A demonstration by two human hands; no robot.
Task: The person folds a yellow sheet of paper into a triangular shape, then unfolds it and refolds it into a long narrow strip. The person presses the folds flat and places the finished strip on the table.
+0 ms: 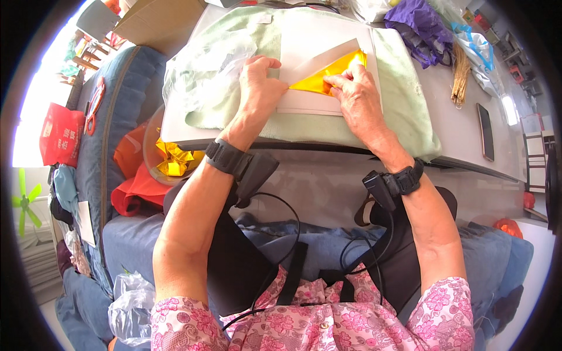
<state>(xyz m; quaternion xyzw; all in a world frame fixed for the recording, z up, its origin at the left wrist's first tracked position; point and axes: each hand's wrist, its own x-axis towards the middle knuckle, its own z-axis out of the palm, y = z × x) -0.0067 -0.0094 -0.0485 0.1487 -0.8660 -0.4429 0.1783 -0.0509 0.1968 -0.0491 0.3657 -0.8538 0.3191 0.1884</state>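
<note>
A sheet of shiny gold paper (316, 81), folded into a long triangle with a pale underside showing along its upper edge, lies on a white board (304, 35). At its pointed left corner is my left hand (259, 85), fingers curled and thumb against the tip. My right hand (358, 99) pinches the wider right end between thumb and fingers. Under the board a pale green towel (404, 88) covers part of the table. A crumpled clear plastic bag (205, 64) rests on the towel, left of my left hand.
A tub (153, 140) with folded gold pieces (174, 159) stands below the table's left edge, beside red bags. Farther right are a purple bag (415, 29), a straw bundle (461, 73) and a phone (485, 131). Scissors (93, 108) lie on the blue sofa (120, 82).
</note>
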